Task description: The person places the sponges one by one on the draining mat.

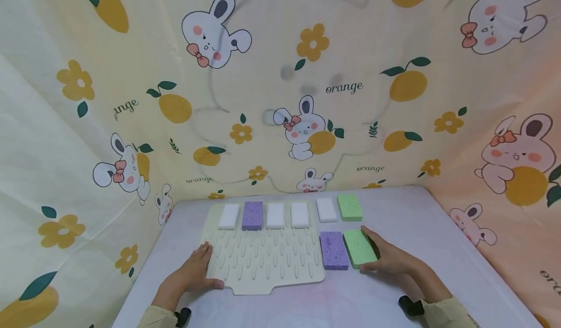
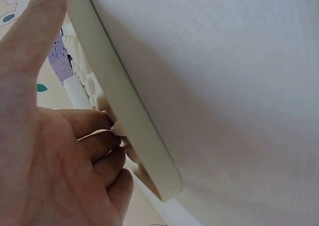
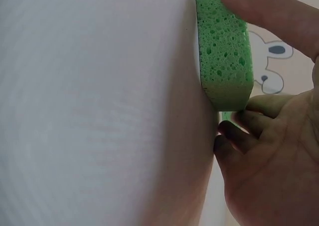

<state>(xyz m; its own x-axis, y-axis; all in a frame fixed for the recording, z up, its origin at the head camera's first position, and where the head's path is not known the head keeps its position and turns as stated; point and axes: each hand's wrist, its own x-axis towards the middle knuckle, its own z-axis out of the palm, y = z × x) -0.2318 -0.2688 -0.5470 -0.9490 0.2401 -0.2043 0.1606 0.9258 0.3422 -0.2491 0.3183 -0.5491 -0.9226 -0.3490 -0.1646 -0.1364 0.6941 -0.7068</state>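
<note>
A cream draining board with rows of raised ridges lies on the table, a tab at its front edge. My left hand rests along its left side, fingers on the edge and thumb at the front corner; in the left wrist view the fingertips touch the board's rim. My right hand holds a green sponge between thumb at its near end and fingers at its far end. The right wrist view shows the thumb on the porous green sponge. Close beside it, a purple sponge lies against the board's right edge.
Along the board's back row sit a white sponge, a purple sponge and two more white blocks. Behind the right hand lie a white block and another green sponge. A printed cloth walls the table's back and sides.
</note>
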